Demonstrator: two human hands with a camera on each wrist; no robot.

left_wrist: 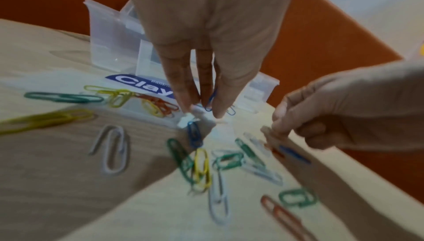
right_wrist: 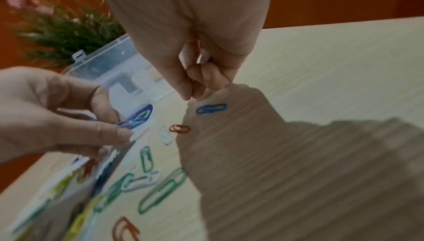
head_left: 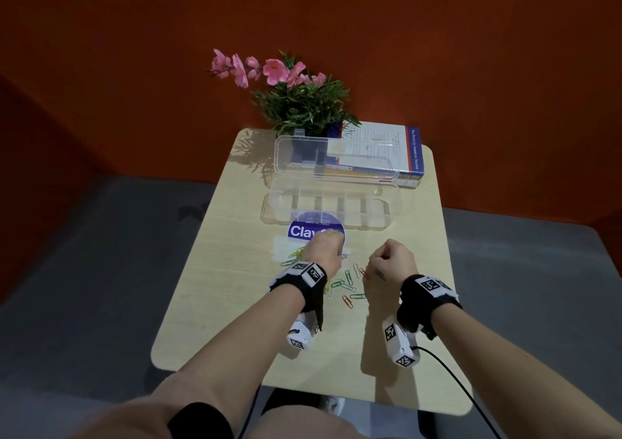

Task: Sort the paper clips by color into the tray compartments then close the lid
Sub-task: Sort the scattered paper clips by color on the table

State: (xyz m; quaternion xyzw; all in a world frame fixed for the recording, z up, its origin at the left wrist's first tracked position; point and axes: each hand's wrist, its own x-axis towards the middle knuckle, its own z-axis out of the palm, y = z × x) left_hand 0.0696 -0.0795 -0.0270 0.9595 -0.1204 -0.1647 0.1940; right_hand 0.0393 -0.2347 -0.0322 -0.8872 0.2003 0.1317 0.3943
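- Pinching a blue paper clip (left_wrist: 210,102) between thumb and fingertips: left hand (head_left: 322,252), fingers pointed down at the counter (head_left: 235,304), just above a clear plastic packet (left_wrist: 146,110) with a blue "Clay" label (head_left: 311,230).
- Curled into a loose fist beside it: right hand (head_left: 392,260), fingertips (right_wrist: 190,90) bunched together just over the counter; cannot tell whether anything sits between them.
- Lying under the right hand's fingertips: a second blue clip (right_wrist: 211,108) and, nearer the left hand, a red clip (right_wrist: 179,129), both flat on the counter.
- Scattered between and behind the two hands, toward the wrists: loose paper clips (head_left: 346,287) in green, yellow, white and red, some overlapping.
- Heaped at the outer side of the left hand, on the packet: yellow clips (left_wrist: 119,96) and orange-red ones, with a green clip (left_wrist: 64,97) beyond them.
- Standing beyond both hands: clear compartment tray (head_left: 380,216), its lid (head_left: 292,156) raised; contents of the compartments too faint to tell.
- Farther past the tray: book (head_left: 387,152) and a plant with pink flowers (head_left: 303,102).
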